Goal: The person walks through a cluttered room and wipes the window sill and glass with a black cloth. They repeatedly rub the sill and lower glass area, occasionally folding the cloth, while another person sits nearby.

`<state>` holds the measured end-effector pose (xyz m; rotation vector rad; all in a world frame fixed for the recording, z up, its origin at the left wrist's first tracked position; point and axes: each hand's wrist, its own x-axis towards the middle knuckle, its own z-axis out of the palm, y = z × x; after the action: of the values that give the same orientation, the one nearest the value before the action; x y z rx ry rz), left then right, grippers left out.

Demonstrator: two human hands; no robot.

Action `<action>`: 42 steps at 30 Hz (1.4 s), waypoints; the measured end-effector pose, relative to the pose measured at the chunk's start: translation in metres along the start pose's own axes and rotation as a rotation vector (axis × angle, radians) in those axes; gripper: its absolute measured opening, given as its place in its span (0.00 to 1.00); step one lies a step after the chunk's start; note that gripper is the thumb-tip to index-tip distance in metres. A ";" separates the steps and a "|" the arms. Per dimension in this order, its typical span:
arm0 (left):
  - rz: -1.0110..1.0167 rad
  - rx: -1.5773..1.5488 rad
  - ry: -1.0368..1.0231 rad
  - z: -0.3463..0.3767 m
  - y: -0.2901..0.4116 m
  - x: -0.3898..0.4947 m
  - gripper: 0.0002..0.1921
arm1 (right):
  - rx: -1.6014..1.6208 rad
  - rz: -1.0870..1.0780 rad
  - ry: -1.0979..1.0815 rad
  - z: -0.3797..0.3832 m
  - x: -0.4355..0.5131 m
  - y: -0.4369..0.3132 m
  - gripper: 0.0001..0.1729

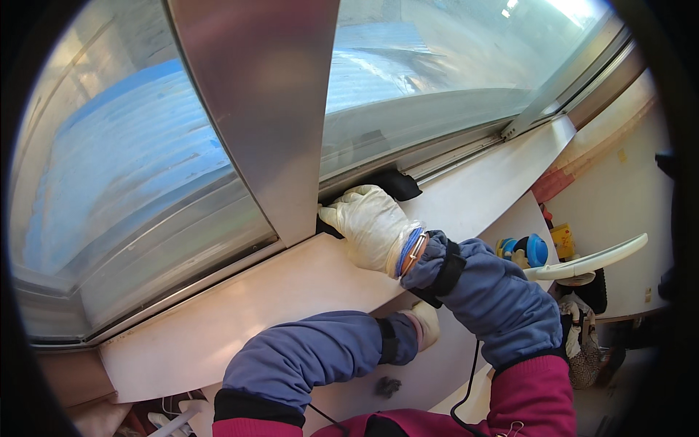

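My right hand [374, 226], in a pale glove, presses a black cloth [393, 183] down into the window track beside the metal window post [256, 109]. Its fingers are bent over the cloth, and part of it sticks out to the right of the knuckles. My left hand [427, 325], also gloved, is lower, at the front edge of the white window sill [229, 306]; its fingers are mostly hidden, so whether it holds anything does not show. A dark, fuzzy clump [387, 387] lies on the pale surface below it.
Sliding glass panes [426, 71] stand behind the sill. To the right are a white lamp-like arm [590, 261], a blue round object [537, 250], a yellow box [562, 240] and another person [581, 344]. Cables and a white stand [183, 418] are at the lower left.
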<state>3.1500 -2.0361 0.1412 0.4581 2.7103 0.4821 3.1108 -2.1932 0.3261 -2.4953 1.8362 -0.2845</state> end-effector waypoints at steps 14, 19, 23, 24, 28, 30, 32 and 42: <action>0.143 0.063 0.022 -0.060 0.001 -0.051 0.08 | -0.223 0.131 -0.070 -0.007 -0.030 0.056 0.28; 0.146 0.106 0.121 -0.045 0.001 -0.048 0.06 | -0.232 0.290 -0.057 -0.012 -0.047 0.089 0.27; 0.146 0.058 0.155 -0.038 -0.002 -0.039 0.06 | -0.245 0.346 -0.047 -0.012 -0.056 0.113 0.27; 0.130 0.036 0.096 -0.038 -0.002 -0.037 0.06 | -0.254 0.349 -0.044 -0.011 -0.058 0.118 0.27; 0.101 0.067 -0.011 -0.037 -0.003 -0.032 0.07 | -0.261 0.409 -0.001 -0.011 -0.064 0.135 0.26; 0.105 0.066 0.017 -0.031 -0.003 -0.030 0.07 | -0.253 0.473 0.030 -0.012 -0.066 0.141 0.26; 0.110 0.059 0.085 -0.019 -0.005 -0.026 0.07 | -0.223 0.478 0.029 -0.014 -0.067 0.147 0.25; 0.123 0.025 0.355 0.057 -0.018 0.020 0.08 | 0.534 0.707 0.767 -0.017 -0.087 0.147 0.23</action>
<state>3.1500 -2.0292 0.0787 0.5990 3.0427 0.6143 2.9439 -2.1535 0.3118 -1.3374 2.2850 -1.5709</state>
